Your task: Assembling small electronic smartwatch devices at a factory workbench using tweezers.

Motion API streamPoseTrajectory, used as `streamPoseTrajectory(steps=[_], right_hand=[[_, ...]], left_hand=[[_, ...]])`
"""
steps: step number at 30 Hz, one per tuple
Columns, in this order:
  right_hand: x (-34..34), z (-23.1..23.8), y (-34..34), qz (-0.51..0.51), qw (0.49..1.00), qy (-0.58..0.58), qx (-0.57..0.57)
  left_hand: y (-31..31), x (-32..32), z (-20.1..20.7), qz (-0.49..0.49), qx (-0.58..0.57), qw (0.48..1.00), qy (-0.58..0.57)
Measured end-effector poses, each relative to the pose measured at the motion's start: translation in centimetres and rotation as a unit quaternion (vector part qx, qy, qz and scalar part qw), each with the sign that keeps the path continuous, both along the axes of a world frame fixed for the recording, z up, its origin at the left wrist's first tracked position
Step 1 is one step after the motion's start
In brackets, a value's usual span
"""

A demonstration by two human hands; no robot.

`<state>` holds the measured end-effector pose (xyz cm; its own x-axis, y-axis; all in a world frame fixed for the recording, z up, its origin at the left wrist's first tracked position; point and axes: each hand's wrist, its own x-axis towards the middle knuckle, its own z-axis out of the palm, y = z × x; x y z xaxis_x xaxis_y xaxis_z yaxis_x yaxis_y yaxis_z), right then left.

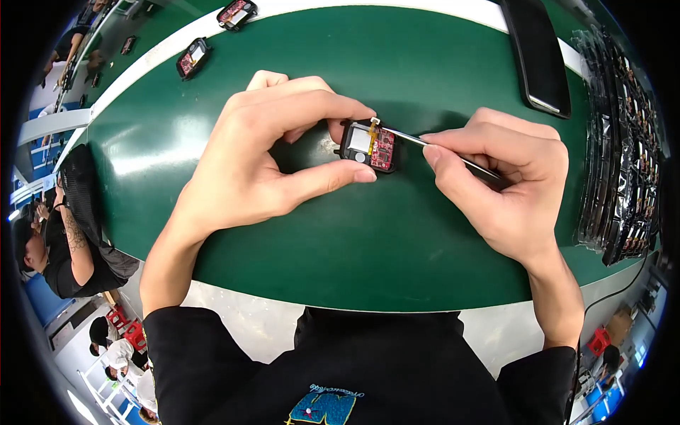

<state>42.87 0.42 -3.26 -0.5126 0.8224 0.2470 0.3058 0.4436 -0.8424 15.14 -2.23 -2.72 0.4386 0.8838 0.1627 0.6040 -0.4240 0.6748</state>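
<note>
Head: green table (319, 262) (pale floor (265, 329) below).

Bright, fairly even light covers the green tabletop (319, 258), with a white patch of glare near its left edge. Soft shadow darkens the surface by the right hand (513, 173). Small glints speckle the plastic trays (613, 177) along the right edge. Fisheye distortion bows the tabletop's edges; background people beyond its left edge look stretched and soft.
</note>
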Motion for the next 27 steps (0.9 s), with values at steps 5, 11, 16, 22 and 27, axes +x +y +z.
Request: streamPoseTrajectory(steps=[5, 11, 16, 22, 27], right_hand=[[-0.4, -0.7, 0.2, 0.000, 0.999, -0.005, 0.032], [-0.7, -1.0, 0.3, 0.011, 0.999, 0.003, 0.053], [-0.7, -1.1, 0.3, 0.008, 0.998, -0.001, 0.064], [-1.0, -1.2, 0.1, -0.005, 0.999, 0.018, 0.038], [-1.0, -0.9, 0.1, -0.006, 0.998, 0.013, 0.057]], left_hand=[[0.4, -0.1, -0.1, -0.015, 0.006, 1.000, 0.008], [0.3, -0.2, 0.1, -0.014, -0.015, 1.000, 0.006], [0.4, -0.2, 0.3, -0.019, -0.019, 1.000, 0.015], [0.3, -0.3, 0.3, -0.012, -0.025, 1.000, 0.012], [0.2, -0.3, 0.4, 0.001, -0.040, 0.999, 0.008]])
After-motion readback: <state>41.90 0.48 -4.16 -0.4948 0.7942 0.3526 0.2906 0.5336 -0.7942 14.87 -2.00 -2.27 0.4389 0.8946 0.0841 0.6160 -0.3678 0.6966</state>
